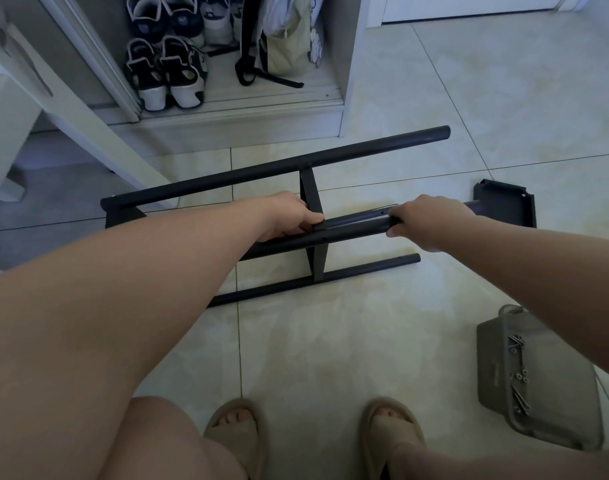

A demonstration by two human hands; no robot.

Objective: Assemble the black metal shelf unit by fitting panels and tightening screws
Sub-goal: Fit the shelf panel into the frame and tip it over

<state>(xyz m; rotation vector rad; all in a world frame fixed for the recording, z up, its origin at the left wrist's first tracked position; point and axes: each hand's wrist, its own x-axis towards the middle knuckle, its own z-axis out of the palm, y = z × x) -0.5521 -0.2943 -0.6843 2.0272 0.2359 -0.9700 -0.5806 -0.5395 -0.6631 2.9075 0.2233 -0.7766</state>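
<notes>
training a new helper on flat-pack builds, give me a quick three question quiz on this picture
1. True or false: the right hand grips the middle round tube of the black metal frame.
2. Multiple choice: the loose silver screws lie in A) a grey plastic tray on the tiled floor, B) a cardboard box, C) a glass jar.
3. Short answer: which hand grips the frame at its flat black cross panel?
Key: 1 true; 2 A; 3 the left hand.
</notes>
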